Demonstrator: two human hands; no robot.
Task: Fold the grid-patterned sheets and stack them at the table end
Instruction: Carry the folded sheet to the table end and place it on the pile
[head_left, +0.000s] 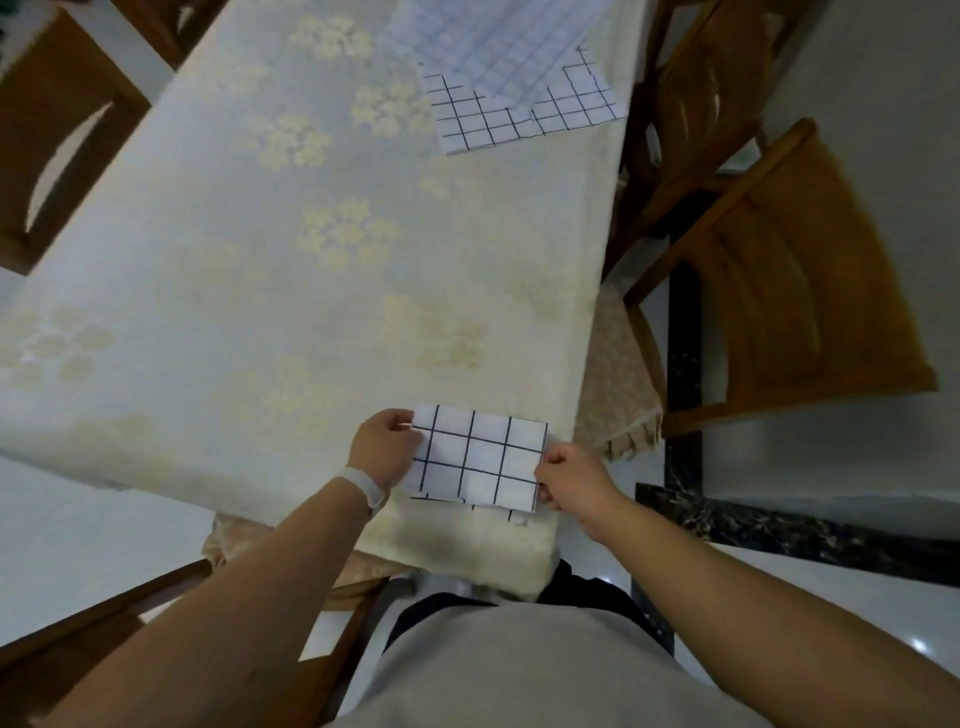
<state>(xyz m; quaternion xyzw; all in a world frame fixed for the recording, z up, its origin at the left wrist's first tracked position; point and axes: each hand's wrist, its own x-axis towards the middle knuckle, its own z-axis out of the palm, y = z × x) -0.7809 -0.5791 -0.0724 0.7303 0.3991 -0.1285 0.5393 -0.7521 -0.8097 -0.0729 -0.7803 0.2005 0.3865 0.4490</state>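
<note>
Folded grid sheet (478, 457), near right corner of the desk (234, 249).
Left grip (387, 449) pinches its left edge, right grip (569, 478) pinches its right edge; another grid piece (511, 514) shows just beneath. Unfolded grid sheets (519, 93) lie overlapped at the far right edge.

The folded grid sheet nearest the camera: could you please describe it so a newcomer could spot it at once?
Start at the big cream floral tablecloth and go to its near right corner. There a small folded grid-patterned sheet is pinched between the left grip and right grip. Unlike the loose sheets at the far end, it is a compact rectangle.
</note>
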